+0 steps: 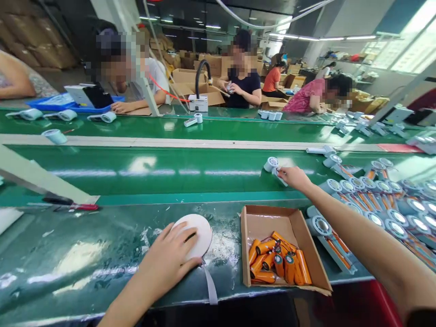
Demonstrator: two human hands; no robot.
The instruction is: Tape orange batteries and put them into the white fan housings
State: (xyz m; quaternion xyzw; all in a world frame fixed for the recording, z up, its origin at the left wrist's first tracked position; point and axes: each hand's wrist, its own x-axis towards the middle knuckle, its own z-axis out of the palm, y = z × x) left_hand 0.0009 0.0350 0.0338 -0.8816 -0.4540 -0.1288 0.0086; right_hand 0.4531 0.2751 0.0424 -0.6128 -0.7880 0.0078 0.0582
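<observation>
Left hand (170,254) spread over white roll (195,236); right hand (295,178) pinches pale-blue unit (278,174) on green belt (204,170).

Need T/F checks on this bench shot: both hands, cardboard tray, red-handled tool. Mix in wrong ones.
1. Left hand rests on a white roll. True.
2. Right hand is inside the cardboard tray. False: right hand grips a pale blue housing over the green surface.
3. Cardboard tray holds orange cylindrical cells. True.
4. Red-handled tool lies right of the tray. False: the red-handled tool is far left, beside a white post.
</observation>
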